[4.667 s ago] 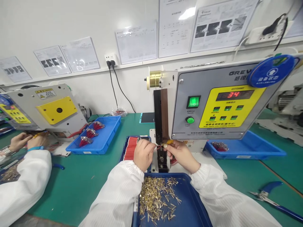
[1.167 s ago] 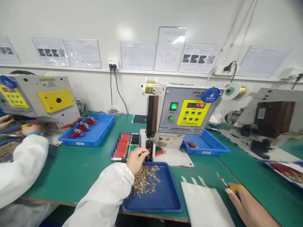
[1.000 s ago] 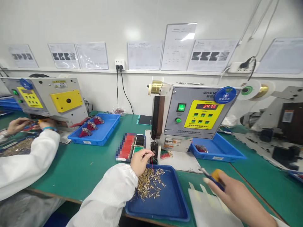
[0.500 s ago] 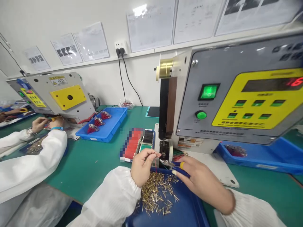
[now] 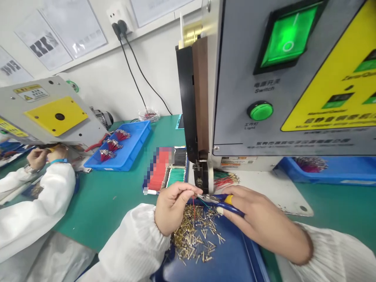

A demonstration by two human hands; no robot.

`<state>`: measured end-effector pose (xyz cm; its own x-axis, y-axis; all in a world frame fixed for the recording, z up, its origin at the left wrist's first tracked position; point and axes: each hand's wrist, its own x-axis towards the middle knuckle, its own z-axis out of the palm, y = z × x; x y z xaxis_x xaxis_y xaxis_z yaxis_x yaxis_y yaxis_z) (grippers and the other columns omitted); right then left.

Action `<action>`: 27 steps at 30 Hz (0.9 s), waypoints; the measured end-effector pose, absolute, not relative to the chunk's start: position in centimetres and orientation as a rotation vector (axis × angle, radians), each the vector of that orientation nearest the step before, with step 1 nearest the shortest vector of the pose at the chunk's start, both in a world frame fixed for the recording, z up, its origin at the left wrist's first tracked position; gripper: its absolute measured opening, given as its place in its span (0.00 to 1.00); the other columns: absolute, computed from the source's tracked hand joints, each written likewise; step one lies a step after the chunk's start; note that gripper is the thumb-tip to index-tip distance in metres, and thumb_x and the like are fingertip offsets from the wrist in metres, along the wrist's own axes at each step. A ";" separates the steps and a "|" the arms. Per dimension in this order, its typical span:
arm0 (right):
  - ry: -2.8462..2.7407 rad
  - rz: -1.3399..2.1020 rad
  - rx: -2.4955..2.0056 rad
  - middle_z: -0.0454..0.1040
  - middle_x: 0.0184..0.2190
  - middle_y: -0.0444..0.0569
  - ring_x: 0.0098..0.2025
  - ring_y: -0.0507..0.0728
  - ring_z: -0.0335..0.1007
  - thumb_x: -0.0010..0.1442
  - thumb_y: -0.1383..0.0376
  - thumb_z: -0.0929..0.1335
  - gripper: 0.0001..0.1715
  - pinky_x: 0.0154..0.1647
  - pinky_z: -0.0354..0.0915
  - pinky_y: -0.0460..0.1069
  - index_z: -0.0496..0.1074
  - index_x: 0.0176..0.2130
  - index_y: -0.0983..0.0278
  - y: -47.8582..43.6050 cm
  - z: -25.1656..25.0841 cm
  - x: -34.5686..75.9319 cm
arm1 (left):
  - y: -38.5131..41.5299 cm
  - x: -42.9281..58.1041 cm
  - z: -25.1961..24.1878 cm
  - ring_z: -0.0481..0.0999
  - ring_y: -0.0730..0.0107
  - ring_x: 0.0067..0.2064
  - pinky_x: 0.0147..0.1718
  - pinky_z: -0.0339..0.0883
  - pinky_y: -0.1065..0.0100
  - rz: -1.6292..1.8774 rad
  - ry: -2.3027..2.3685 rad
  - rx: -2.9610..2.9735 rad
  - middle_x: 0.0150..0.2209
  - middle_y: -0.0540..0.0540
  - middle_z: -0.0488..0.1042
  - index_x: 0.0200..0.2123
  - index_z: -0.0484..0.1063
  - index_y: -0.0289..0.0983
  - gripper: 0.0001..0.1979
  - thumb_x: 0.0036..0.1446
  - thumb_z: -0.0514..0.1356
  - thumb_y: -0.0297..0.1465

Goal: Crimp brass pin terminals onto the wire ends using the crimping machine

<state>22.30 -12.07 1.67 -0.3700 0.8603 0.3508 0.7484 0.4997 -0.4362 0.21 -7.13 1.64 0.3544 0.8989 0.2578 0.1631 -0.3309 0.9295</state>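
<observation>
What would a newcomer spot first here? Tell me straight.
The glowing green rocker switch on the machine's grey panel dominates the upper right. Below it, the left hand pinches a thin red wire and the right hand grips blue-handled pliers above a blue tray of brass terminals.

smock sleeves (image 5: pixel 132 246): white, gathered cuffs | hands (image 5: pixel 264 221): bare, ungloved
</observation>
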 end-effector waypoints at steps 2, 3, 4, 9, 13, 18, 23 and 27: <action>-2.209 0.272 -1.329 0.76 0.41 0.52 0.41 0.58 0.73 0.65 0.58 0.62 0.15 0.43 0.71 0.54 0.75 0.42 0.62 -12.2 1.6 22.2 | -7.2 0.2 1.7 0.78 0.70 0.40 0.41 0.72 0.68 1.056 0.944 1.739 0.36 0.46 0.80 0.37 0.76 0.36 0.10 0.62 0.56 0.34; -2.208 0.269 -1.332 0.76 0.41 0.52 0.41 0.58 0.73 0.65 0.58 0.62 0.15 0.43 0.71 0.54 0.75 0.42 0.62 -12.2 1.6 22.2 | -7.2 0.3 1.8 0.78 0.70 0.39 0.41 0.73 0.68 1.059 0.943 1.737 0.36 0.46 0.80 0.37 0.75 0.36 0.10 0.62 0.56 0.34; -2.205 0.267 -1.328 0.76 0.41 0.52 0.41 0.58 0.73 0.65 0.59 0.62 0.15 0.43 0.71 0.54 0.75 0.42 0.62 -12.2 1.5 22.3 | -7.2 0.4 2.0 0.78 0.70 0.39 0.41 0.73 0.68 1.055 0.937 1.744 0.36 0.46 0.80 0.37 0.75 0.36 0.10 0.63 0.56 0.34; -2.150 0.249 -1.323 0.76 0.42 0.52 0.43 0.58 0.73 0.65 0.60 0.63 0.14 0.46 0.70 0.54 0.75 0.45 0.61 -12.2 1.6 22.7 | -6.8 1.4 3.4 0.78 0.71 0.38 0.41 0.72 0.69 0.989 0.849 1.857 0.36 0.47 0.80 0.38 0.76 0.37 0.10 0.63 0.55 0.33; -2.096 0.211 -1.341 0.76 0.43 0.52 0.44 0.59 0.73 0.65 0.61 0.63 0.13 0.47 0.70 0.54 0.75 0.44 0.61 -12.1 1.8 23.0 | -6.5 2.1 3.3 0.77 0.71 0.37 0.39 0.71 0.70 1.051 0.869 1.819 0.36 0.47 0.79 0.37 0.75 0.37 0.09 0.62 0.55 0.32; -2.124 0.241 -1.325 0.76 0.42 0.51 0.43 0.58 0.73 0.65 0.61 0.63 0.13 0.46 0.71 0.53 0.75 0.43 0.60 -12.0 1.9 22.9 | -6.7 1.7 2.3 0.77 0.71 0.36 0.37 0.72 0.70 1.112 0.885 1.765 0.36 0.46 0.79 0.37 0.75 0.37 0.11 0.63 0.55 0.35; -2.146 0.216 -1.331 0.76 0.42 0.51 0.43 0.59 0.74 0.65 0.60 0.63 0.13 0.45 0.72 0.53 0.75 0.42 0.60 -11.9 1.7 22.8 | -6.7 1.0 2.1 0.77 0.71 0.36 0.39 0.73 0.68 1.112 0.858 1.781 0.37 0.45 0.80 0.37 0.76 0.37 0.11 0.63 0.54 0.35; -2.164 0.218 -1.335 0.76 0.43 0.51 0.44 0.59 0.74 0.65 0.60 0.63 0.13 0.45 0.72 0.53 0.75 0.43 0.59 -11.9 1.7 22.8 | -6.6 0.9 2.0 0.78 0.71 0.36 0.40 0.73 0.68 1.110 0.844 1.794 0.36 0.46 0.80 0.37 0.77 0.38 0.11 0.63 0.55 0.34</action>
<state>22.80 -11.93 1.66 -0.3303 0.8597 0.3896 0.7645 0.4857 -0.4238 0.91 -6.61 1.97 0.3802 0.8558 0.3507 0.1094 -0.4181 0.9018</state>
